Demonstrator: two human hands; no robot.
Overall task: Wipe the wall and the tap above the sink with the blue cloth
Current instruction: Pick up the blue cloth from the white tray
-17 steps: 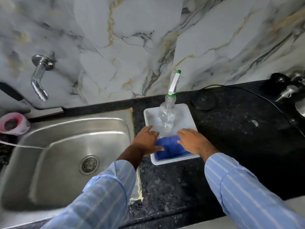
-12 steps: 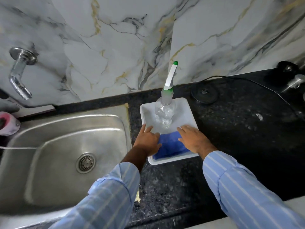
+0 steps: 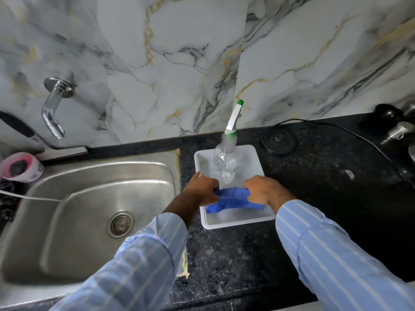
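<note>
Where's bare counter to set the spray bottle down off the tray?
Free: the black counter between the white tray and the black cord, and the strip in front of the tray toward the sleeves. Crowded: the far right corner with metal items, the round black base behind the tray, and the tray itself, holding spray bottle and blue cloth.

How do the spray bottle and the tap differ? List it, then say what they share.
The spray bottle is clear plastic with a green and white nozzle; the tap is shiny metal. The spray bottle stands upright in the white tray on the counter; the tap is fixed to the marble wall, its spout bent down toward the sink. Neither is touched by a hand.
</note>
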